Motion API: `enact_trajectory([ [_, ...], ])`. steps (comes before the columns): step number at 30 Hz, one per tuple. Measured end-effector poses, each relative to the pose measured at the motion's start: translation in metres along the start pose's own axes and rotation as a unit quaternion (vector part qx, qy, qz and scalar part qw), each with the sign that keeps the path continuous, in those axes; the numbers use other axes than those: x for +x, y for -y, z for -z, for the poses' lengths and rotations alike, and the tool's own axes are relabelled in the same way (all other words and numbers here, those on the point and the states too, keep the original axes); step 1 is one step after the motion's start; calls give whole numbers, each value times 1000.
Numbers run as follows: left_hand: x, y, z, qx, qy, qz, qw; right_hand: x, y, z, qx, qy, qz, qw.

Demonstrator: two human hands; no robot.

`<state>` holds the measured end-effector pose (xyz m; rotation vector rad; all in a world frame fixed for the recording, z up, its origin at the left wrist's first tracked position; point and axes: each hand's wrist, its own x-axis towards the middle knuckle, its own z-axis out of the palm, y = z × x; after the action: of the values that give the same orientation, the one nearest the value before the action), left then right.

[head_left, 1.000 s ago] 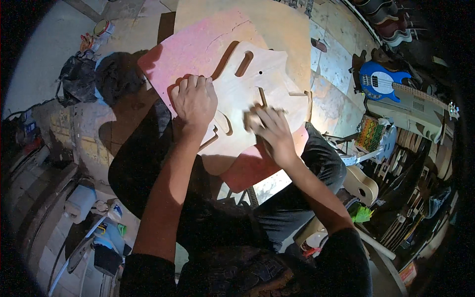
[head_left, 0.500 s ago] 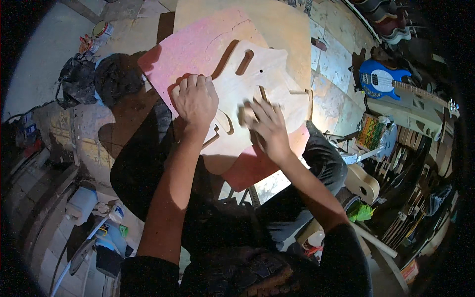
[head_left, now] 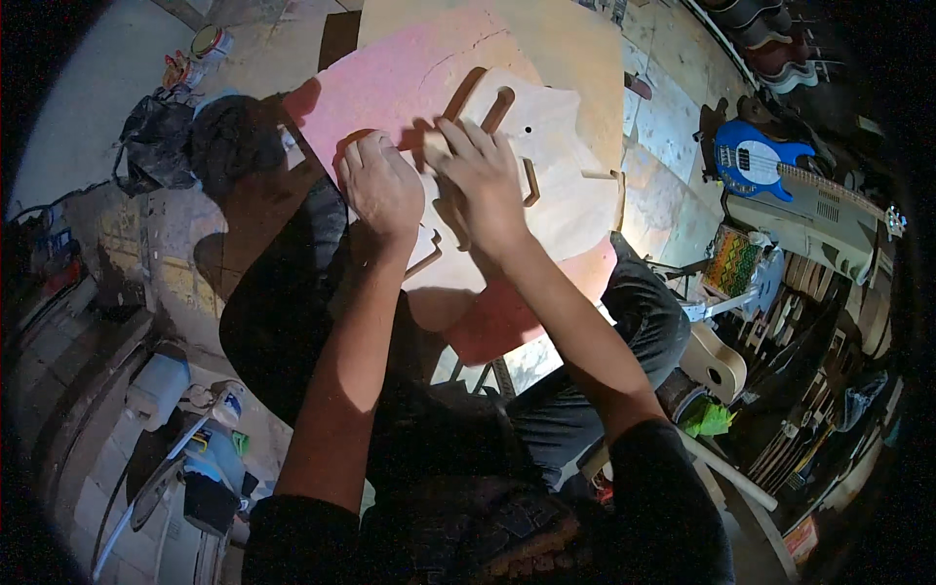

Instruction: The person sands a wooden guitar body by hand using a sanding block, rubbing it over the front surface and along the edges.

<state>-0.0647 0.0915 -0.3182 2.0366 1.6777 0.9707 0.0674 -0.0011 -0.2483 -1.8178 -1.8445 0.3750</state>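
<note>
A pale, unpainted wooden guitar body [head_left: 570, 219] with routed cavities and a small dark hole lies over a pink board [head_left: 390, 83] in front of me. My left hand [head_left: 382, 190] is closed over the body's left edge, fingers curled and knuckles up. Beside it, my right hand [head_left: 480, 185] presses on the wood near the same edge. Under its fingertips is a small tan block [head_left: 435, 148], which looks like a sanding block; the fingers partly cover it.
A larger tan board [head_left: 575, 49] reaches beyond the pink one. To the right stand a blue bass guitar [head_left: 749, 161] and an unfinished acoustic body [head_left: 715, 366]. Black bags [head_left: 156, 146], a tin [head_left: 211, 42] and a plastic jug [head_left: 158, 388] sit at the left.
My right hand has swept the block up and left across the guitar body, toward my left hand. The left hand keeps its hold on the edge. The whole view has shifted slightly.
</note>
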Motion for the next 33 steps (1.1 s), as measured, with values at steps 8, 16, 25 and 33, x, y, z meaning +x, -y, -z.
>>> enact_trajectory([
  [8, 1, 2, 1, 53, -6, -2, 999, -84, -8, 21, -29, 93, 30, 995],
  [16, 0, 8, 5, 20, 15, 14, 1000, -58, -4, 8, -19, 79, 34, 996],
  [25, 1, 1, 0, -9, -21, -9, 1000, 49, -21, -10, -22, -29, 36, 999],
  [33, 0, -9, 23, 144, 115, -72, 980, -57, -21, 85, 234, -193, -278, 911],
])
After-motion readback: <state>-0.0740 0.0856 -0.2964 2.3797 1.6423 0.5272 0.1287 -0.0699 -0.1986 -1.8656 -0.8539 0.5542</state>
